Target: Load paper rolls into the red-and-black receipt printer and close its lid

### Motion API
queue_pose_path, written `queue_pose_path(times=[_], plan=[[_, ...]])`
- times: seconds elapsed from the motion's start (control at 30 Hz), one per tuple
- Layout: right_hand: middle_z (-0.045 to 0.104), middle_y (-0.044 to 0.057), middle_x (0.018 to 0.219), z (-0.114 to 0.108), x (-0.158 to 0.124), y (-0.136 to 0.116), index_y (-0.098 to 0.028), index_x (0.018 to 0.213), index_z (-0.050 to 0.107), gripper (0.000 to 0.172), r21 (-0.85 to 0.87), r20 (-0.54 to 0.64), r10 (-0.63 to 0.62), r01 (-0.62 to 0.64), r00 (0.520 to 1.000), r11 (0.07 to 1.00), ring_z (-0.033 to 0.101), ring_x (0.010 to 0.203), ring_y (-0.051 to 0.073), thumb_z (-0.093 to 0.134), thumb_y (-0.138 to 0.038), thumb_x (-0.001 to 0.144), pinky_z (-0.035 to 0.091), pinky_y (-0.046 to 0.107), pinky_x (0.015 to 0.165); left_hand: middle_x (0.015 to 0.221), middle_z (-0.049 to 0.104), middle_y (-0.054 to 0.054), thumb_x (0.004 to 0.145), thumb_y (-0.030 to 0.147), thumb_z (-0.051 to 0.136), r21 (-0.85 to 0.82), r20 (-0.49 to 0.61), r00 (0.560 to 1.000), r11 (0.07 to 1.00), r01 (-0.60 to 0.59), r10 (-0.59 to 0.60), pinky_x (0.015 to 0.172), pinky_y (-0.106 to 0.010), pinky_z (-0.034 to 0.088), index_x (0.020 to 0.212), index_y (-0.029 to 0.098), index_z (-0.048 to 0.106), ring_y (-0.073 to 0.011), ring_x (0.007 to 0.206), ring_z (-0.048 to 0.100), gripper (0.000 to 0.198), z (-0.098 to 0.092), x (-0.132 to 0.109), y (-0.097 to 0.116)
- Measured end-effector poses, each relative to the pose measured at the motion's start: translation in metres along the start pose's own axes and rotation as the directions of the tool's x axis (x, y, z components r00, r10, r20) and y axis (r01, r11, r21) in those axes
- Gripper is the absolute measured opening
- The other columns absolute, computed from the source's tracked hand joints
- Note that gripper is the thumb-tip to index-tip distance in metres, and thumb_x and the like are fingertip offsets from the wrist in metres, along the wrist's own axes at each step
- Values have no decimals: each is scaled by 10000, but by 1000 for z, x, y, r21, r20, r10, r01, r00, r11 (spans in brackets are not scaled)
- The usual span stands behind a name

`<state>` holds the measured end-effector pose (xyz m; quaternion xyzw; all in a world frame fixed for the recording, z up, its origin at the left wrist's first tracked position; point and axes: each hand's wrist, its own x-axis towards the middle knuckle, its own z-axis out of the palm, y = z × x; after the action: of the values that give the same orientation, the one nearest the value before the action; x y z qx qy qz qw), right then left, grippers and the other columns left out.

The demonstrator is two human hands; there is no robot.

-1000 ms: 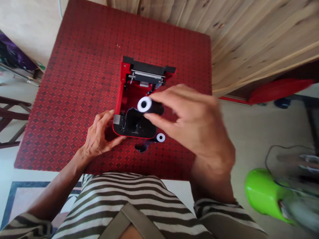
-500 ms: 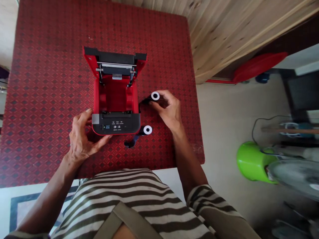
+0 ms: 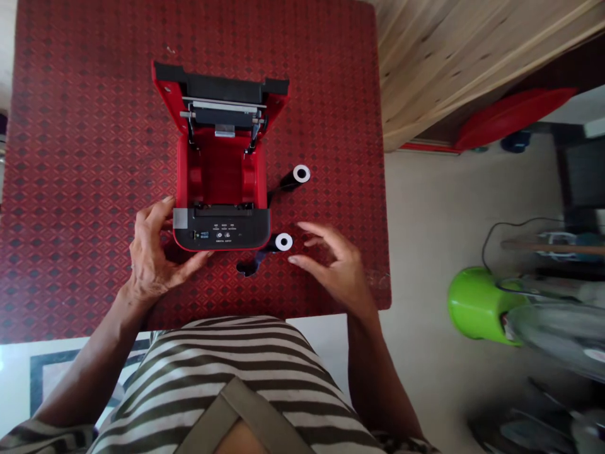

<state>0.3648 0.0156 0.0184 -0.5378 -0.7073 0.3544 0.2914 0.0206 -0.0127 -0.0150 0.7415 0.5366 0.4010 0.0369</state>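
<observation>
A red and black label printer (image 3: 222,228) stands on the table with its lid (image 3: 222,88) raised and its red inner bay in view. My left hand (image 3: 154,252) grips the printer's front left corner, fingers along its side and thumb under the front edge. To the printer's right lies a small black roll with a white end ring (image 3: 301,174), tilted toward the machine. Closer to me is a second black roll with a white end ring (image 3: 283,242), a dark strip trailing left from it. My right hand (image 3: 338,265) is open just right of this nearer roll, thumb and fingers apart, holding nothing.
The table (image 3: 85,126) has a red patterned cover and ends on the right above a pale floor. A wooden panel (image 3: 435,57) borders its far right. On the floor stand a green bucket (image 3: 472,306) and a fan (image 3: 562,334).
My right hand has let go of the farther roll and moved toward me, beside the nearer roll. My left hand stays on the printer. The view has shifted slightly.
</observation>
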Motion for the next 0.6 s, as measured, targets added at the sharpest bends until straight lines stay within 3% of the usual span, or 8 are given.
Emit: queue_pose_path(times=[0.07, 0.23, 0.37, 0.43, 0.53, 0.6], plan=[[793, 55, 1286, 16, -4, 3, -320, 1354, 721, 556, 31, 3, -8, 7, 1000, 999, 770, 962, 230, 917, -315, 834, 641, 463, 946, 1450, 625, -176, 732, 637, 944, -7, -8, 1000, 1000, 16, -16, 881, -465, 672, 1662, 287, 354, -335, 1191, 680, 1155, 1, -1, 0], [824, 54, 1137, 41, 3, 7, -269, 1149, 782, 237, 49, -36, -50, 52, 998, 997, 758, 1089, 255, 817, -253, 915, 606, 461, 1010, 1418, 638, -158, 822, 612, 881, 62, 31, 999, 998, 19, -21, 872, -422, 689, 1662, 282, 309, -302, 1202, 692, 1069, 1, 0, 2], [799, 43, 1179, 11, 8, -20, -281, 1192, 743, 276, 162, 29, -43, 38, 999, 986, 763, 1083, 233, 773, -217, 925, 618, 419, 981, 1390, 644, -153, 886, 599, 827, 43, 13, 1000, 999, 5, -6, 812, -348, 691, 1664, 249, 323, -262, 1172, 699, 991, 1, 2, 5], [780, 41, 1187, -12, 15, -47, -288, 1221, 726, 293, 180, 53, -119, 108, 992, 978, 755, 1098, 232, 736, -203, 941, 626, 401, 956, 1380, 651, -165, 899, 591, 816, 39, 5, 1000, 999, 5, -5, 801, -333, 688, 1653, 217, 345, -275, 1202, 697, 965, 1, 2, 6], [765, 53, 1158, -29, 37, -89, -278, 1275, 711, 319, 0, 131, -365, 368, 922, 930, 735, 1040, 251, 717, -232, 959, 626, 416, 904, 1392, 655, -175, 906, 581, 811, 48, 4, 1000, 999, 1, -1, 845, -362, 695, 1649, 205, 351, -292, 1233, 693, 951, 2, 3, 7], [764, 80, 1202, -22, 57, -109, -248, 1336, 676, 338, -206, 189, -457, 490, 869, 847, 722, 1064, 262, 685, -197, 1002, 610, 440, 957, 1404, 653, -181, 912, 582, 804, 48, 6, 1000, 999, -10, 10, 899, -394, 697, 1654, 196, 343, -299, 1247, 690, 955, 2, 2, 7]])
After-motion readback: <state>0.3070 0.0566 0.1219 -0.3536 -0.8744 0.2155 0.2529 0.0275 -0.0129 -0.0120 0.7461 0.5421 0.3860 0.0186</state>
